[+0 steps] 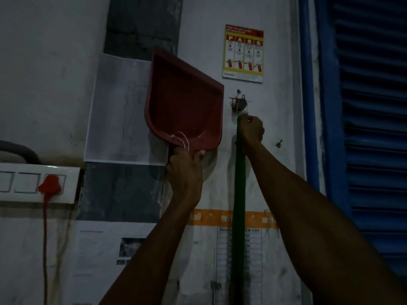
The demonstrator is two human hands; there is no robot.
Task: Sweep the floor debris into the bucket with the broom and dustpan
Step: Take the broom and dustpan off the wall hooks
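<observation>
A red dustpan [184,102] is held up against the white wall, its pan pointing upward and a white cord loop at its base. My left hand [185,168] grips its handle from below. To the right a green broom handle [239,194] hangs straight down the wall from a string on a nail [239,102]. My right hand [251,133] grips the top end of that handle just under the nail. The broom's bristles, the bucket and the floor are out of sight.
A fire-extinguisher poster [243,52] hangs above the nail. A white switch panel [33,183] with a red plug and cord sits at the left. Blue louvred shutters [372,128] fill the right side. Paper sheets cover the wall behind the dustpan and lower down.
</observation>
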